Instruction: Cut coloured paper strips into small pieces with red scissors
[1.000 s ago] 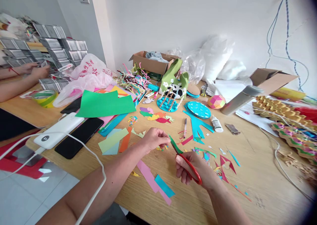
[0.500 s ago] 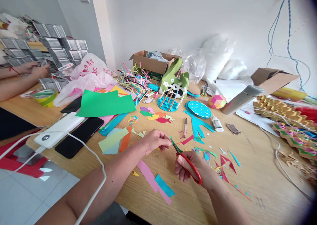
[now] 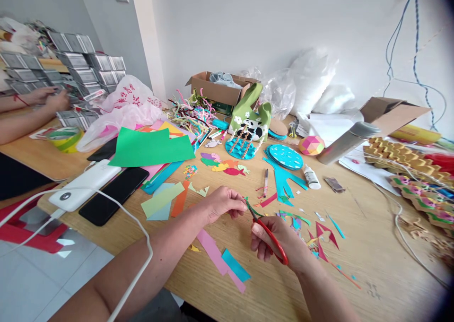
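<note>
My right hand (image 3: 271,239) is closed around the red handles of a pair of scissors (image 3: 273,244), whose blades point up and left toward my other hand. My left hand (image 3: 229,203) is pinched at the blade tips, with a tiny bit of green paper (image 3: 246,199) showing at its fingertips. Most of that piece is hidden by the fingers. Below my hands lie a pink paper strip (image 3: 213,251) and a blue paper piece (image 3: 236,265). Several coloured paper fish (image 3: 227,166) lie beyond my left hand. Red paper scraps (image 3: 324,237) are scattered to the right of the scissors.
A black phone (image 3: 113,196) and white power bank (image 3: 83,187) lie left, with a white cable (image 3: 147,241) arching over my left forearm. Green paper (image 3: 149,149), a glue bottle (image 3: 312,177) and a steel flask (image 3: 347,143) stand or lie farther back. Another person's hands (image 3: 53,99) work far left.
The scissor blades have drawn slightly closer together. Both hands stay almost in place, still holding the same things.
</note>
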The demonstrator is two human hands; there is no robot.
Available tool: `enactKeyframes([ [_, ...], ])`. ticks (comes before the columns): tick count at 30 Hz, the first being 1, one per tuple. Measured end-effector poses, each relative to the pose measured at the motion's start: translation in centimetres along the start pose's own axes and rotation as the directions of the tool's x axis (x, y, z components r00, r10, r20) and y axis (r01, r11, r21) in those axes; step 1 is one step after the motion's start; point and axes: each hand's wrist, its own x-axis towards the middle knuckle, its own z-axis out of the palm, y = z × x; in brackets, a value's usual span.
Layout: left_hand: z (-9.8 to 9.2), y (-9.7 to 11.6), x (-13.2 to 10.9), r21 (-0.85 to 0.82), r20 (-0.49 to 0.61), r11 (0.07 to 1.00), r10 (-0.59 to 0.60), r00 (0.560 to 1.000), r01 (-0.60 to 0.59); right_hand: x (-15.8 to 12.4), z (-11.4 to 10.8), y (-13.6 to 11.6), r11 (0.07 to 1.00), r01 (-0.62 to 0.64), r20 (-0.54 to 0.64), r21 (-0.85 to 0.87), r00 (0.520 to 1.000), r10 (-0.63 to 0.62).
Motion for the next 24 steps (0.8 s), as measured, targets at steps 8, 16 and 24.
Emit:
enactKeyframes([
  [8,0.03,-0.05,-0.02,-0.027,-0.002,1.0,-0.003,1.0,0.003,-0.09,0.02,0.1,1.0,-0.015,-0.01,-0.011,1.0,0.014],
  [16,0.22,0.1,-0.14,-0.073,-0.022,0.997,-0.021,1.0,0.019,0.06,0.13,-0.07,0.999,0.002,-0.046,0.033,0.999,0.0],
  [24,0.81,-0.58,0.0,-0.142,-0.046,0.99,0.007,0.999,-0.014,0.22,0.78,0.2,0.994,0.044,-0.1,0.1,0.994,-0.034],
])
